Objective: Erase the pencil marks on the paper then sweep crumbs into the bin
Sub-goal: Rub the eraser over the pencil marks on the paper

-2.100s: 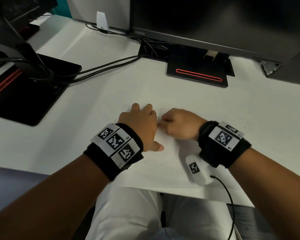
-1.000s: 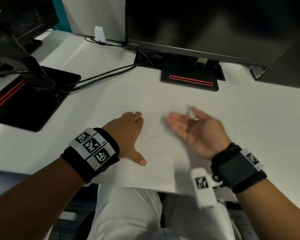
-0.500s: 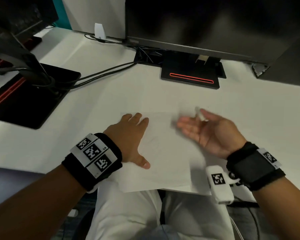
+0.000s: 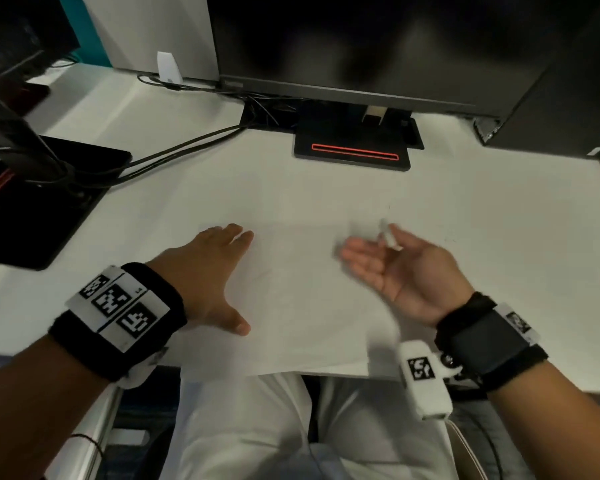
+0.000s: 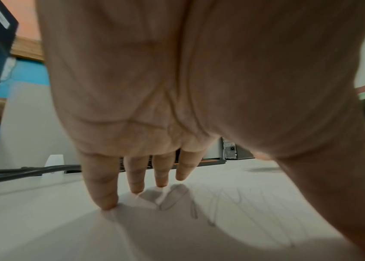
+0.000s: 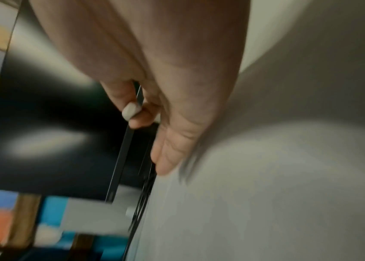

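Note:
A white sheet of paper (image 4: pixel 291 306) lies at the desk's front edge and overhangs it above my lap. Faint pencil marks (image 5: pixel 222 203) show on it in the left wrist view. My left hand (image 4: pixel 201 271) rests flat on the sheet's left side, fingers straight and fingertips (image 5: pixel 108 203) pressing down. My right hand (image 4: pixel 395 268) stands on its edge over the sheet's right side, palm facing left and blurred by motion. Its thumb and forefinger pinch a small white eraser (image 4: pixel 388 237), also seen in the right wrist view (image 6: pixel 129 110). No bin is in view.
A black monitor stand with a red line (image 4: pixel 354 150) sits behind the paper. Another black monitor base (image 4: pixel 42 209) lies at the left, with cables (image 4: pixel 174 157) running across to it. A dark computer case (image 4: pixel 568 98) stands at the back right.
My right hand stopped rubbing with knuckles up, turned palm sideways and moved right across the paper, still pinching the eraser. The left hand slid left and flattened.

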